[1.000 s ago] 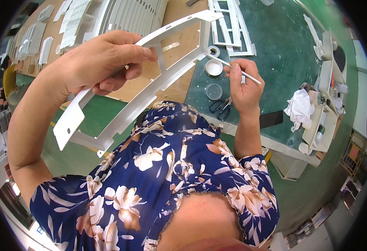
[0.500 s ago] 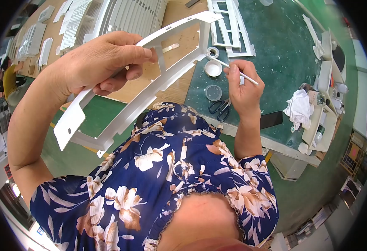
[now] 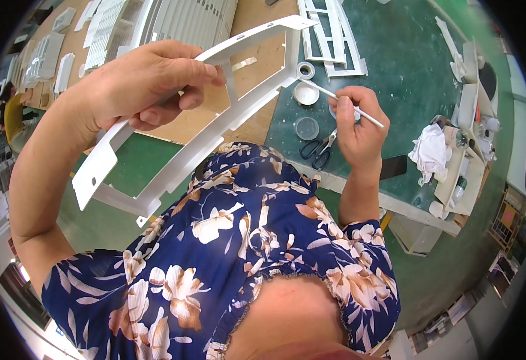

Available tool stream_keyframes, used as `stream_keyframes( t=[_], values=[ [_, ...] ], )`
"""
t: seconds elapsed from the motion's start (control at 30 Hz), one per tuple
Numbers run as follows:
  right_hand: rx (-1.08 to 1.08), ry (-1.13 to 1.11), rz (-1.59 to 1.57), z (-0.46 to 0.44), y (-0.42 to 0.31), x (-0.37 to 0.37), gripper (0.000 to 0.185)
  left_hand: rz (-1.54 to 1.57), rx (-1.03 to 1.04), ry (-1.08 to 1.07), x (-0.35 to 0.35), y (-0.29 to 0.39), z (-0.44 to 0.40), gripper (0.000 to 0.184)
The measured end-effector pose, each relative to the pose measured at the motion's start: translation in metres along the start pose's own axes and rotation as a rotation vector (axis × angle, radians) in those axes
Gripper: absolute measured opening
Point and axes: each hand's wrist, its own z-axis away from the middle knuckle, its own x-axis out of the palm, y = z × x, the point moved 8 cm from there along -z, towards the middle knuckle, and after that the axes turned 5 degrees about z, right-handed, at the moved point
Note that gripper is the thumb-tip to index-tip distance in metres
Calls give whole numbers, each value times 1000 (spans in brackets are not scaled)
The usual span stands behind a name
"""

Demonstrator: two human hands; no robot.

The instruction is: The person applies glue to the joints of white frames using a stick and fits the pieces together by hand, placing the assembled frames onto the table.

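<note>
My left hand (image 3: pixel 167 81) is closed on the upper bar of a white angular frame (image 3: pixel 206 135), which has open windows and small tabs along its edges. The frame is held tilted in the air. Between the fingers and thumb of my right hand (image 3: pixel 359 123) is a thin white stick (image 3: pixel 362 112), perhaps a brush. Its far end is close to the frame's right corner; whether it touches I cannot tell. Below that end, on the green bench, are a small white cup (image 3: pixel 306 94) and a tape roll (image 3: pixel 305 71).
Scissors (image 3: pixel 318 151) and a clear round lid (image 3: pixel 306 128) lie on the green bench (image 3: pixel 407 90). More white frames (image 3: pixel 335 39) are behind. A dark phone-like slab (image 3: pixel 393 167), a white cloth (image 3: pixel 429 153) and a shelf (image 3: pixel 464 174) stand right. Stacked white parts (image 3: pixel 185 24) fill the left table.
My right hand has moved a little to the right with the stick, whose tip has shifted away from the frame's corner. The frame's lower left end has moved slightly left.
</note>
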Motion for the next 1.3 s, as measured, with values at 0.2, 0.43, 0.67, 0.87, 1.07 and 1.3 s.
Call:
stream_keyframes(
  t=[0.2, 0.43, 0.67, 0.87, 1.07, 1.3],
  values=[
    [-62, -81, 51, -1, 6, 10, 9, -25, 6, 3, 0, 1, -1, 28],
    [-113, -90, 77, -3, 4, 12, 9, -75, 7, 11, 0, 1, -1, 28],
    [-84, -112, 45, -4, 6, 14, 10, -80, 4, 0, 2, 2, -2, 27],
    [-107, -114, 84, -5, 3, 13, 10, -121, 15, -2, 3, 4, -2, 28],
    [-96, -116, 83, -5, 2, 13, 9, -116, 2, -9, 4, 4, -1, 28],
    [-71, -107, 76, -7, 4, 17, 2, -127, -5, -14, 5, 4, -1, 28]
  ],
)
